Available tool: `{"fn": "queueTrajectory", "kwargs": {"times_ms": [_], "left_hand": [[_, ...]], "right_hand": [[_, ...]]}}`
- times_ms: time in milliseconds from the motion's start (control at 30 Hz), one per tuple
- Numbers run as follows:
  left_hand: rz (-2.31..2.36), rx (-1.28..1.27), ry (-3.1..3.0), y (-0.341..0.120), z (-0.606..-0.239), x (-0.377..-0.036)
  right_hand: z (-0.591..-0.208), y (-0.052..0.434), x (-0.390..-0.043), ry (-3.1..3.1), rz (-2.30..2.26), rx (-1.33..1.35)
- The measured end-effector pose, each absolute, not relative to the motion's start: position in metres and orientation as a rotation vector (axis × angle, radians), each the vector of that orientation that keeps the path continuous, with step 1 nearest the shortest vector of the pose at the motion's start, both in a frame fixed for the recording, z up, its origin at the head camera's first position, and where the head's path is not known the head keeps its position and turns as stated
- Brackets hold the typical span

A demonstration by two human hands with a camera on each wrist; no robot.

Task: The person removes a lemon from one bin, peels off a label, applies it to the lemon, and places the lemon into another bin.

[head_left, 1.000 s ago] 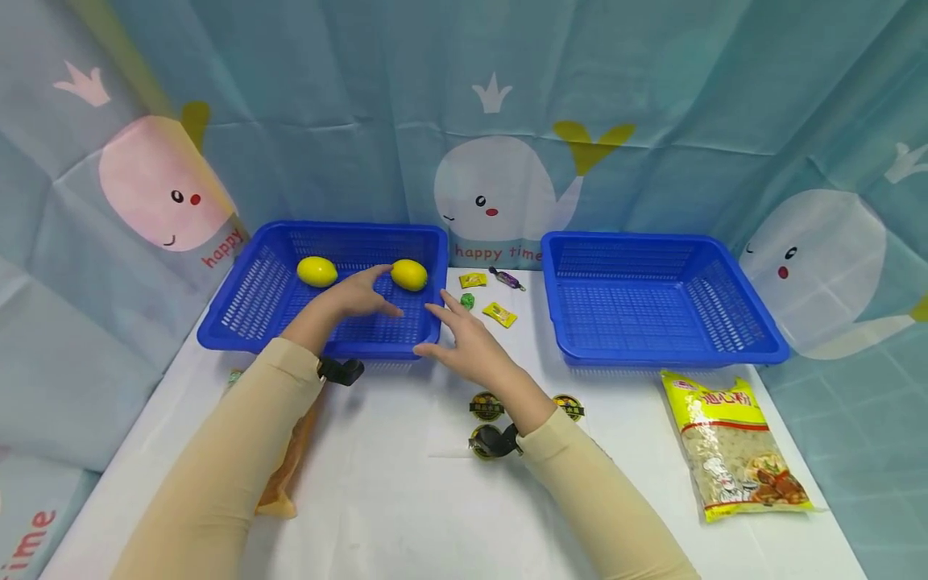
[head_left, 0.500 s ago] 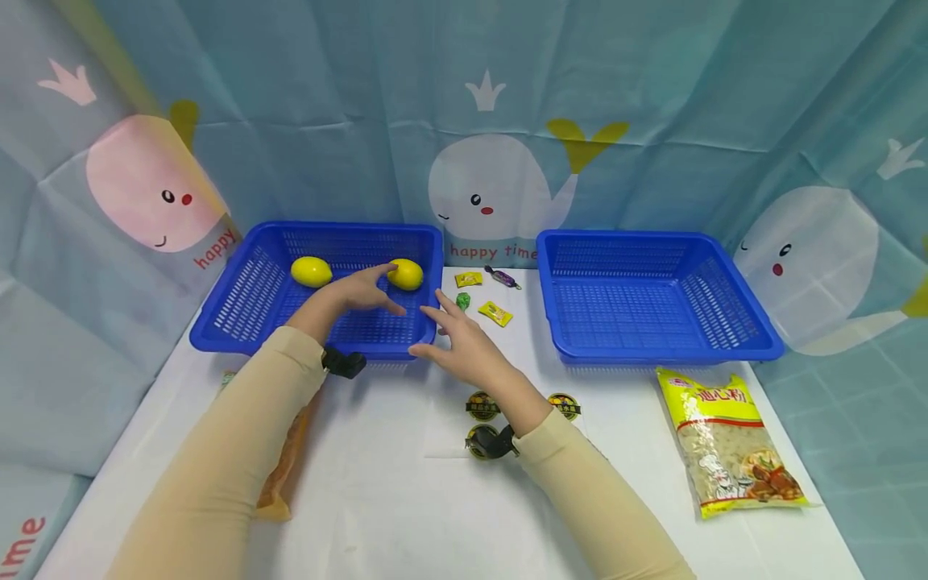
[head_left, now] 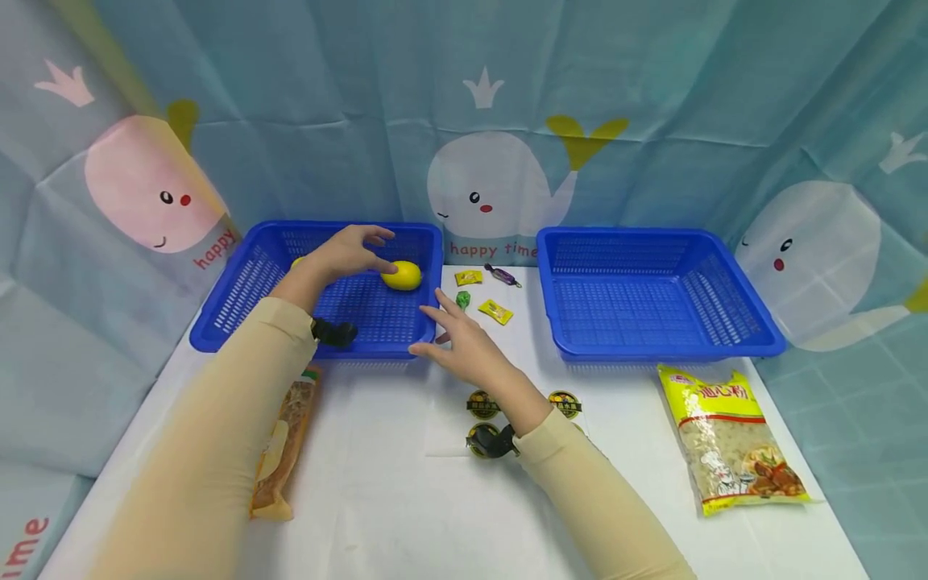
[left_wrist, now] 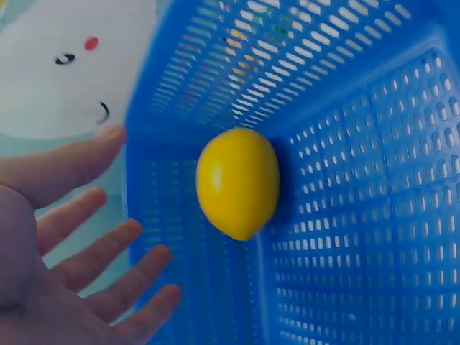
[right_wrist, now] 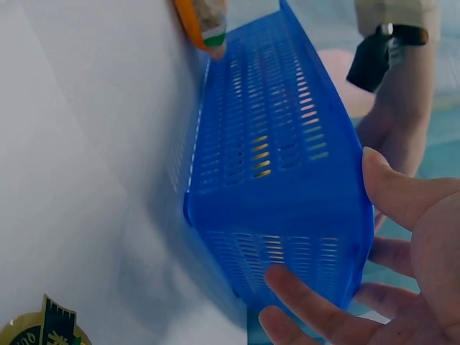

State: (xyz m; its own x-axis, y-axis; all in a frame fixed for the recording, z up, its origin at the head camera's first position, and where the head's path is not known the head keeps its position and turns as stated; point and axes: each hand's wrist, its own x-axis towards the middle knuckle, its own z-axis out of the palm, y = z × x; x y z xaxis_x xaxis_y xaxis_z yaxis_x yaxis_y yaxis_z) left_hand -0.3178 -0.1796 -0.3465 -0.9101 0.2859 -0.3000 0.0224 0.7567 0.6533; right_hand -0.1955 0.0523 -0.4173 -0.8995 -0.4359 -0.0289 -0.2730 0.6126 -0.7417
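Observation:
Two yellow lemons lie in the left blue basket (head_left: 239,302). One lemon (head_left: 402,275) shows near its right wall. The other lemon (head_left: 296,262) is almost hidden behind my left wrist. My left hand (head_left: 354,248) hovers over the basket with fingers spread and holds nothing. In the left wrist view the left hand (left_wrist: 86,237) is apart from the lemon (left_wrist: 238,181). My right hand (head_left: 458,337) is at the basket's front right corner with straight fingers. In the right wrist view the right hand (right_wrist: 374,287) has its fingers either side of that basket (right_wrist: 273,180) corner.
A second blue basket (head_left: 667,353) stands at the right. Several wrapped candies (head_left: 495,312) lie between the baskets. Two round dark packets (head_left: 483,404) sit by my right wrist. A yellow food bag (head_left: 732,439) lies front right, an orange snack bag (head_left: 283,439) under my left forearm.
My left hand has lifted from beside the right lemon and moved farther back over the basket, now covering the left lemon. The right hand has stayed at the basket corner.

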Motion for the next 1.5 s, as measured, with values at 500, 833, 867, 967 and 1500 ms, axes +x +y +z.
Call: {"fn": "queueTrajectory", "kwargs": {"times_ms": [500,833,867,967,1500], "left_hand": [[0.95,0.208,2.419,-0.182,-0.394,-0.348],[0.835,0.129,2.477,-0.169,-0.42,-0.357],[0.833,0.117,2.487,-0.167,-0.422,-0.358],[0.846,0.104,2.496,-0.163,-0.424,-0.358],[1.094,0.287,2.411,-0.187,-0.366,-0.329]], "right_hand": [[-0.425,0.055,-0.196,2.635,-1.188,-0.606],[-0.425,0.056,-0.197,2.636,-1.196,-0.603],[-0.425,0.055,-0.196,2.635,-1.198,-0.602],[-0.424,0.055,-0.196,2.63,-1.2,-0.605],[-0.423,0.054,-0.195,2.665,-1.147,-0.59]]}}
